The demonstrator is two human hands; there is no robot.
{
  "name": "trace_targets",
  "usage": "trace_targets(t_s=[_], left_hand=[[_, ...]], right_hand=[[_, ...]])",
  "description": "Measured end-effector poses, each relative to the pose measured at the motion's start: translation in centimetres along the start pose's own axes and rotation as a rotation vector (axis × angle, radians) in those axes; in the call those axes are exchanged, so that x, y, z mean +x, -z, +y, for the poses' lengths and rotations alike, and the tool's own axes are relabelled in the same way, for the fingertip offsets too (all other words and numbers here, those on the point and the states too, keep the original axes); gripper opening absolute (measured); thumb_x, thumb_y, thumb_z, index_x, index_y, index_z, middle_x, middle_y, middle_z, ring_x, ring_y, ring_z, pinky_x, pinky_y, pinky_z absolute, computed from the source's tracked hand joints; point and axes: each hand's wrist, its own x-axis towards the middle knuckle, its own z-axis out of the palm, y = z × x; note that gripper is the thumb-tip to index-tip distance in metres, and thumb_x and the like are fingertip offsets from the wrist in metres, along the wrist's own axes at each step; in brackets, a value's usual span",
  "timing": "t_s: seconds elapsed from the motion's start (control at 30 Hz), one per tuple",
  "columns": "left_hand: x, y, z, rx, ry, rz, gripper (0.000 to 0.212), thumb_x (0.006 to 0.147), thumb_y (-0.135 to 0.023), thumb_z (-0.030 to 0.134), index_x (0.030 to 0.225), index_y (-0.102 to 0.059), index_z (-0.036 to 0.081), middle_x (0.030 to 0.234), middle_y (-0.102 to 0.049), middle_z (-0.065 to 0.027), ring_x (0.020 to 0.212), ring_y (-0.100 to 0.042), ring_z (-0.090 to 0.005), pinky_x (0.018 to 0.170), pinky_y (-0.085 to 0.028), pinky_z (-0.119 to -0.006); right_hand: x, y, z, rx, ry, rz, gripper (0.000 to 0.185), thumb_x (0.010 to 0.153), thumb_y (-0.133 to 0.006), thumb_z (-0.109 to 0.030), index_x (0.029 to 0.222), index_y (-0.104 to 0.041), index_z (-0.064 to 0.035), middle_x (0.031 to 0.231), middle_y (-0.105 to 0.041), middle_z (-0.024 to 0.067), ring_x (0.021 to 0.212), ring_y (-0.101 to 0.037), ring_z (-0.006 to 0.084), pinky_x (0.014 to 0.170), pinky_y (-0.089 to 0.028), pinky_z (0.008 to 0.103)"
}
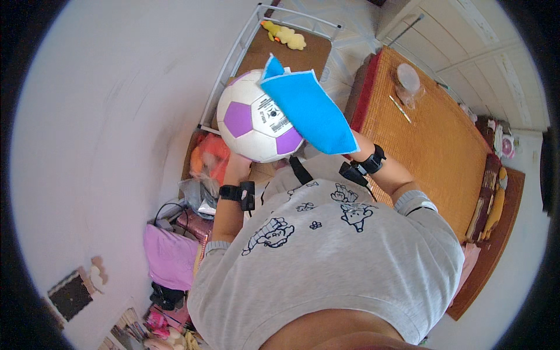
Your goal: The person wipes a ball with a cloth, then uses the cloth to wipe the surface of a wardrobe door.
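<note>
A white and purple football is held up in front of my chest, its printed side with a dark valve toward me. My left hand supports it from below on the left; the fingers are hidden behind the ball. A bright blue cloth with pale stitched edges lies against the ball's right side. Under that cloth my right hand is hidden, only the wrist showing at its lower corner. The cloth drapes over the hand, and a folded corner sticks up at the top. Both wrists carry black strapped devices.
Beyond the ball stands a white metal frame with a brown surface bearing a yellow plush duck. On the right, a bed with a woven mat holds a plastic tub and a thin stick. Bags crowd the left wall.
</note>
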Motion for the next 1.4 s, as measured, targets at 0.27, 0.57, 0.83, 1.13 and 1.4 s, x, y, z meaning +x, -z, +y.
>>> trace_targets(t_s=[0.27, 0.57, 0.83, 1.13, 1.4], left_hand=[[5.3, -4.3, 1.8, -1.063, 0.711, -0.211, 0.079, 0.072, -0.021, 0.072, 0.129, -0.028, 0.018, 0.128, -0.037, -0.0113, 0.113, -0.039, -0.0323, 0.090, -0.032, -0.053], [8.7, -6.7, -2.0, -0.655, 1.014, -0.356, 0.090, 0.068, -0.020, 0.078, 0.123, -0.034, 0.008, 0.100, -0.053, -0.0165, 0.084, -0.053, -0.0270, 0.074, -0.042, -0.047], [16.1, -11.2, -4.2, -0.374, 1.100, -0.367, 0.089, 0.068, -0.023, 0.077, 0.119, -0.038, 0.006, 0.086, -0.055, -0.0111, 0.076, -0.053, -0.0218, 0.065, -0.046, -0.038], [28.7, -17.1, -17.3, -0.475, 0.946, 0.075, 0.071, 0.081, -0.030, 0.060, 0.130, -0.025, 0.010, 0.122, -0.039, -0.0153, 0.105, -0.044, -0.0300, 0.077, -0.044, -0.044], [40.2, -20.7, -19.6, -0.053, 0.474, 0.017, 0.049, 0.085, -0.047, 0.022, 0.128, -0.031, 0.005, 0.119, -0.045, -0.0124, 0.103, -0.045, -0.0194, 0.085, -0.037, -0.026]], right_hand=[[-0.4, 1.7, 1.9, -0.609, 0.023, 0.280, 0.048, 0.083, -0.043, -0.011, 0.128, -0.028, -0.0024, 0.130, -0.032, 0.0164, 0.119, -0.033, 0.0268, 0.099, -0.027, 0.0317], [-1.5, 7.3, 14.3, 1.135, -0.720, 0.425, 0.043, 0.087, -0.038, -0.019, 0.126, -0.031, -0.0037, 0.121, -0.043, 0.0170, 0.106, -0.046, 0.0241, 0.091, -0.035, 0.0308], [0.0, 11.2, 26.4, -0.546, -0.442, 0.153, 0.045, 0.089, -0.029, -0.028, 0.125, -0.030, -0.0006, 0.122, -0.041, 0.0228, 0.111, -0.042, 0.0309, 0.093, -0.032, 0.0337], [7.3, 14.7, 45.0, -0.614, -0.595, -0.152, 0.042, 0.074, -0.052, -0.024, 0.106, -0.046, 0.0024, 0.103, -0.052, 0.0231, 0.093, -0.052, 0.0354, 0.076, -0.044, 0.0400], [5.1, 19.3, 51.3, -0.199, -0.426, 0.329, 0.071, 0.054, -0.075, -0.029, 0.114, -0.046, -0.0022, 0.109, -0.054, 0.0116, 0.099, -0.052, 0.0268, 0.084, -0.041, 0.0343]])
